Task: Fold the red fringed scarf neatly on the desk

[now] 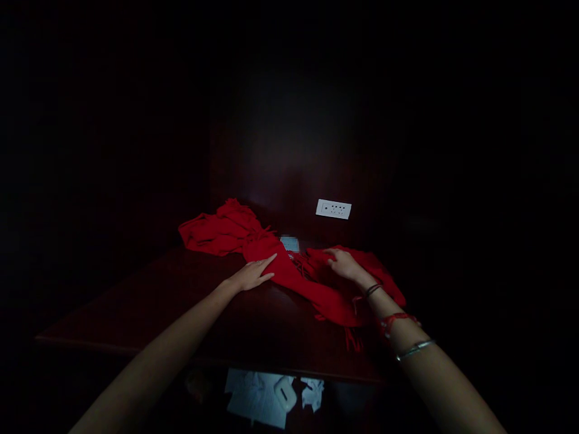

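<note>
A red fringed scarf (294, 279) stretches across the dark wooden tabletop (181, 307), bunched at its left end and loosely folded on the right. My left hand (251, 275) lies on its near edge around the middle, fingers spread and nothing gripped. Over the right-hand folds rests my right hand (344, 263), its fingers reaching left over the cloth with the thumb apart. Part of those folds is hidden behind my right wrist and forearm. Loose tassels hang near the table's front edge.
Behind the scarf is a small pale card-like item (289, 243), partly blurred. A white socket plate (333, 209) is set in the dark back panel. Below the table's front edge, papers (256, 395) lie beside a pale slotted object (285, 393). The surroundings are very dark.
</note>
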The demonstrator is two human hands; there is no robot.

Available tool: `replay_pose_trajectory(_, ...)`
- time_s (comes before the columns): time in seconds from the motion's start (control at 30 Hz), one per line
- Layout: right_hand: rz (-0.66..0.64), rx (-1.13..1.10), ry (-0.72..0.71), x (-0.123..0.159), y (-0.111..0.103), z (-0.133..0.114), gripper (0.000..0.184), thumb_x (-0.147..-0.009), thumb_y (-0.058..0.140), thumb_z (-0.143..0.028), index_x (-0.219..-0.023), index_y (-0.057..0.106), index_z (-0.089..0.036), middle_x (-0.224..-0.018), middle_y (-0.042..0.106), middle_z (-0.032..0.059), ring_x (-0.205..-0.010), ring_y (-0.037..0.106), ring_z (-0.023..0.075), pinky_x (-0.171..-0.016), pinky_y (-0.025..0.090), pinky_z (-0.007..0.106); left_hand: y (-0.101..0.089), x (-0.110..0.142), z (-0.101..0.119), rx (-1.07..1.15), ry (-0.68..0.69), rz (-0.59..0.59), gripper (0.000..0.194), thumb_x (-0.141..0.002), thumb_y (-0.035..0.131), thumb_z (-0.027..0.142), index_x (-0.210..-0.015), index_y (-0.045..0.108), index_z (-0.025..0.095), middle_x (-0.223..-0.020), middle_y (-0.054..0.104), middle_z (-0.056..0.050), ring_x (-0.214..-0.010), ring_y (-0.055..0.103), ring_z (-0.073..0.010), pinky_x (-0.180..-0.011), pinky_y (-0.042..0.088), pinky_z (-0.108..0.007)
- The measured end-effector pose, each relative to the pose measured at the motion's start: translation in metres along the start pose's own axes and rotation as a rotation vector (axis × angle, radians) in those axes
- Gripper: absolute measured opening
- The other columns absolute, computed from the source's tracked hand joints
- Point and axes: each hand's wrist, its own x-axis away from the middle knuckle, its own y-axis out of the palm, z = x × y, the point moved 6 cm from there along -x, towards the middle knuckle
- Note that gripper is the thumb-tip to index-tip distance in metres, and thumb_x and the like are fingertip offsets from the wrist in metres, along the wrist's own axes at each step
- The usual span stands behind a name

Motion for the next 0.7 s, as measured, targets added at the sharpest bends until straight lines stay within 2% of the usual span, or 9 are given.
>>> replay_pose_trajectory(0.1, -0.151, 0.164, 0.113, 0.000, 0.036, -0.016, 0.074, -0.066, 0.053, -0.047, -0.128, 0.027, -0.019, -0.127, 0.036, 0.0148, -0.112, 0.035, 0.0304, -0.089, 0.027, 0.047, -0.005, 0.002, 0.002, 0.137, 0.026, 0.000, 0.056, -0.078, 0.043, 0.031, -0.129, 0.023, 0.018, -0.112, 0.054, -0.007, -0.101, 0.050, -0.0166, -0.087, 0.036, -0.029)
replay_pose_trajectory(0.17, -0.296, 0.184, 0.103, 0.003, 0.059, -0.026, 0.085, -0.058, 0.058, -0.053, -0.129, 0.025, -0.023, -0.127, 0.036, 0.0137, -0.112, 0.034, 0.0328, -0.088, 0.024, 0.052, -0.007, 0.003, 0.013, 0.197, 0.068, -0.015, 0.050, -0.075, 0.046, 0.021, -0.124, 0.033, 0.017, -0.100, 0.060, -0.005, -0.092, 0.055, -0.0142, -0.083, 0.039, -0.026)
replay_pose_trajectory(0.23, -0.358, 0.173, 0.039, 0.005, 0.074, -0.038, 0.065, -0.058, 0.062, -0.044, -0.117, 0.044, -0.024, -0.115, 0.050, 0.0111, -0.106, 0.042, 0.0316, -0.086, 0.027, 0.051, -0.009, 0.001, 0.026, 0.229, 0.096, -0.023, 0.043, -0.073, 0.045, 0.014, -0.116, 0.044, 0.016, -0.087, 0.064, -0.003, -0.080, 0.058, -0.0123, -0.077, 0.042, -0.024)
replay_pose_trajectory(0.33, -0.267, 0.154, -0.019, 0.002, 0.072, -0.050, 0.019, -0.063, 0.059, -0.023, -0.080, 0.064, -0.018, -0.087, 0.062, 0.0089, -0.089, 0.054, 0.0267, -0.079, 0.037, 0.042, -0.019, -0.004, 0.042, 0.330, 0.090, 0.065, 0.040, -0.073, 0.045, 0.013, -0.113, 0.047, 0.015, -0.080, 0.064, -0.002, -0.075, 0.059, -0.0118, -0.074, 0.043, -0.023)
replay_pose_trajectory(0.43, -0.112, 0.110, -0.029, -0.006, 0.032, -0.045, 0.016, -0.070, 0.049, -0.016, -0.078, 0.063, -0.016, -0.080, 0.063, 0.0067, -0.078, 0.056, 0.0190, -0.071, 0.041, 0.028, -0.044, -0.005, 0.043, 0.450, 0.047, 0.282, 0.044, -0.078, 0.043, 0.021, -0.121, 0.036, 0.015, -0.090, 0.062, -0.003, -0.083, 0.057, -0.0126, -0.078, 0.043, -0.026)
replay_pose_trajectory(0.53, 0.230, 0.042, 0.080, -0.005, -0.049, -0.005, 0.030, -0.079, 0.033, -0.020, -0.099, 0.054, -0.011, -0.094, 0.059, 0.0100, -0.081, 0.055, 0.0160, -0.069, 0.041, 0.026, -0.069, 0.001, 0.027, 0.314, -0.057, 0.521, 0.043, -0.081, 0.038, 0.027, -0.122, 0.032, 0.017, -0.109, 0.053, -0.007, -0.100, 0.049, -0.0155, -0.089, 0.036, -0.032)
replay_pose_trajectory(0.57, 0.439, -0.029, 0.199, 0.002, -0.082, 0.018, 0.032, -0.079, 0.033, -0.023, -0.100, 0.053, -0.009, -0.093, 0.059, 0.0113, -0.079, 0.055, 0.0167, -0.066, 0.042, 0.026, -0.073, 0.004, 0.020, 0.220, -0.109, 0.572, 0.043, -0.082, 0.037, 0.027, -0.123, 0.032, 0.016, -0.114, 0.048, -0.009, -0.105, 0.045, -0.0168, -0.092, 0.032, -0.034)
replay_pose_trajectory(0.63, 0.774, -0.062, 0.401, 0.026, -0.131, 0.060, 0.034, -0.077, 0.037, -0.024, -0.102, 0.052, -0.007, -0.091, 0.060, 0.0139, -0.079, 0.055, 0.0192, -0.066, 0.042, 0.029, -0.074, 0.010, 0.003, 0.024, -0.251, 0.614, 0.046, -0.081, 0.037, 0.030, -0.125, 0.030, 0.014, -0.123, 0.038, -0.013, -0.114, 0.035, -0.0212, -0.095, 0.027, -0.038)
replay_pose_trajectory(0.7, 0.800, 0.015, 0.402, 0.039, -0.151, 0.081, 0.034, -0.073, 0.041, -0.021, -0.103, 0.053, -0.008, -0.094, 0.059, 0.0151, -0.083, 0.054, 0.0209, -0.072, 0.041, 0.031, -0.067, 0.016, -0.015, -0.132, -0.416, 0.578, 0.054, -0.079, 0.040, 0.036, -0.127, 0.026, 0.014, -0.131, 0.025, -0.017, -0.119, 0.024, -0.0278, -0.094, 0.024, -0.046)
